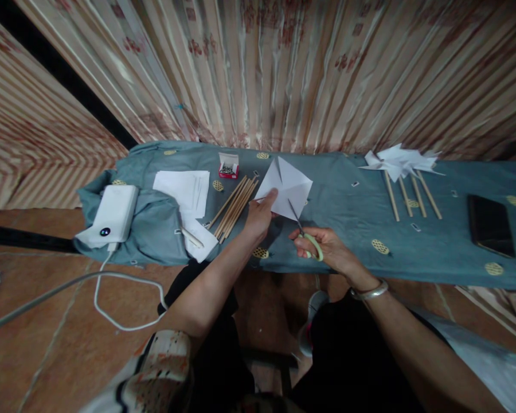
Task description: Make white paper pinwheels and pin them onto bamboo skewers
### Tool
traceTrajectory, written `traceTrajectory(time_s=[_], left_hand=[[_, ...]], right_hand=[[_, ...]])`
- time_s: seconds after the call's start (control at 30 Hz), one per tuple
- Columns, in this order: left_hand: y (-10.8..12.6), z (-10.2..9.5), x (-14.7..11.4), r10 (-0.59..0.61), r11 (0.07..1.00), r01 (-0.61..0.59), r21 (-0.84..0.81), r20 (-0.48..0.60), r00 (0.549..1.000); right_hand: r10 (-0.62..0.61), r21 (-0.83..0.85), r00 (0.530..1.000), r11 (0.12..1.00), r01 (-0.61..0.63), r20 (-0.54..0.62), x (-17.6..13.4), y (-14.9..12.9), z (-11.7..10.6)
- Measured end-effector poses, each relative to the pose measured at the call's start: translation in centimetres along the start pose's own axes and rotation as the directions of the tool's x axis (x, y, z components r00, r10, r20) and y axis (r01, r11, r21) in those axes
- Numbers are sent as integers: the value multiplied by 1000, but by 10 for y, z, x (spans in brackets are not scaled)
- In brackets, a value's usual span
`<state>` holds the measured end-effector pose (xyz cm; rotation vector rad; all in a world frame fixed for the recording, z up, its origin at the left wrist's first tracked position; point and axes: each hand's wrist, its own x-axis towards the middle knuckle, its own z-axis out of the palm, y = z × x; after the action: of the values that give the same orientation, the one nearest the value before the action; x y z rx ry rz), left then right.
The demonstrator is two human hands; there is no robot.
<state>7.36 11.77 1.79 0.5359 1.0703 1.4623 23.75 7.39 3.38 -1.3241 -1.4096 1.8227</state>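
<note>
My left hand [261, 213] pinches the left edge of a square white paper sheet [290, 183], holding it up over the cloth. A slit runs inward from the sheet's top corner. My right hand [316, 244] grips a pair of scissors [313, 245] with pale green handles, fingers through the loops. The scissor blades lie at the sheet's lower edge, pointing up toward its middle. Beside my left hand lies a bundle of thin wooden sticks [236, 209]. Behind the sticks stands a small open red box [229, 166] of metal pins or tacks.
Paper sheets [183, 192] and a white pen [192, 237] lie at left, near a white power bank [116, 215] with a cable [107, 258]. Paper pinwheels [399, 162] on sticks and a black phone [491, 225] lie at right. A pleated curtain [258, 74] hangs behind.
</note>
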Motion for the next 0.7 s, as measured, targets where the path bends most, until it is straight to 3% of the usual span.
traceTrajectory(time_s=[0.43,0.7], left_hand=[[-1,2,-4,-39,999,39,-17,-20,999],[0,3,-7,-35,999,37,-37,36,999]], right_hand=[[-2,25,1000,1000,3,-19,1,-1,1],[-1,46,1000,999,2,-24,2,-1,3]])
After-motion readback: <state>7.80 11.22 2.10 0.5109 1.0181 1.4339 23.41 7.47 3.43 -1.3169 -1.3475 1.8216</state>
